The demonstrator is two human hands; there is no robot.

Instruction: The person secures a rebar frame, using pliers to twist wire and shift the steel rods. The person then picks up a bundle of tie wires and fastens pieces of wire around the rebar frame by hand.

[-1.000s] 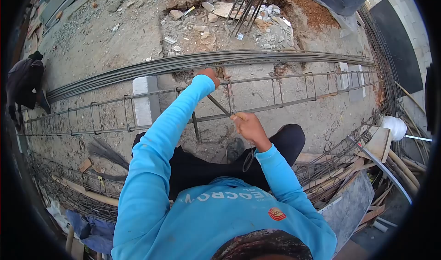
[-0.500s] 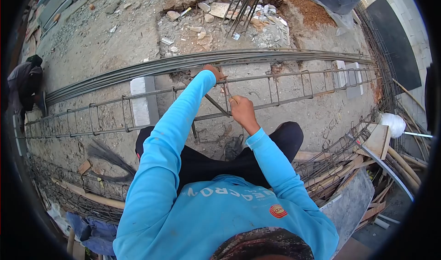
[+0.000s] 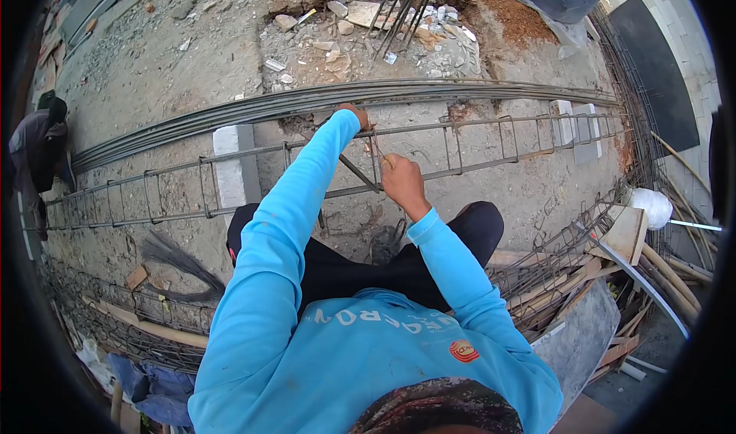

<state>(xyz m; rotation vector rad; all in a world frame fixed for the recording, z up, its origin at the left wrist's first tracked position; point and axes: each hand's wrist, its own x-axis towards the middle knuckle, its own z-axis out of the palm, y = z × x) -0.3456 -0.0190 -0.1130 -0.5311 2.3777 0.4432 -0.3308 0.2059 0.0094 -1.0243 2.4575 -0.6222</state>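
Observation:
A long rebar cage [image 3: 491,162] of two visible bars joined by square stirrups crosses in front of me. My left hand [image 3: 356,116] is at its far bar, fingers curled in by a stirrup [image 3: 375,149]; what they grip is hidden. Closer to me, my right hand [image 3: 404,182] is closed beside the near bar, just right of that stirrup. Something thin and brownish shows at its fingertips, too small to name. A short slanting bar [image 3: 357,172] lies between the two long bars, left of my right hand.
White blocks [image 3: 236,166] stand under the cage, with more blocks [image 3: 563,123] to the right. Loose rebars [image 3: 291,104] lie beyond. Upright bars [image 3: 406,8] rise from a rubble pit. A person [image 3: 40,146] bends at far left. Wire strands [image 3: 180,265] lie nearby.
Both hands stay at the same stirrup, with only a slight shift of my right hand. The view has moved a little. The person at left has shifted slightly.

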